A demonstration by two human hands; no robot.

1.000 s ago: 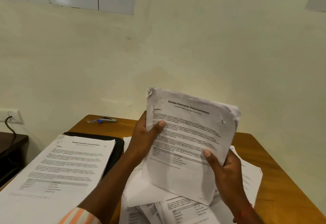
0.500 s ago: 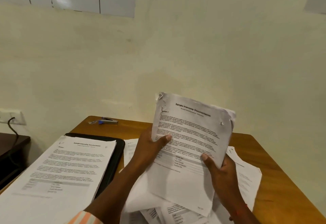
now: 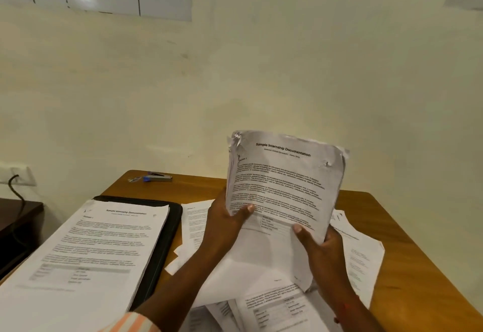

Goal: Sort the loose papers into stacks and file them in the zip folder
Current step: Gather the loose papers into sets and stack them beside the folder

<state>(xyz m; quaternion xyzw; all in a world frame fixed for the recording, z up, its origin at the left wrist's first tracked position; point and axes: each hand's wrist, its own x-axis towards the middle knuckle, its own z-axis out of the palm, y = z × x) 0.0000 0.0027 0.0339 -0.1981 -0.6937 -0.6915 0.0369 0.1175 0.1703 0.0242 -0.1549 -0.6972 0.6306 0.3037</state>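
The sheaf (image 3: 285, 187) I hold is white with black print (greyed by shadow near its top). The stack (image 3: 91, 248) is white too, the zip folder (image 3: 167, 229) black, the table (image 3: 407, 253) honey-brown, the stapler (image 3: 158, 177) silver with a blue end, my sleeve (image 3: 130, 322) striped orange and white.

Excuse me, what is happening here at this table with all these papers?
A person is sorting papers. Both hands hold a bundle of papers upright above the table: the left hand grips its left edge and the right hand its lower right edge. A neat stack lies on the black zip folder at the left. Loose sheets lie spread on the table under the hands, not yet sorted.
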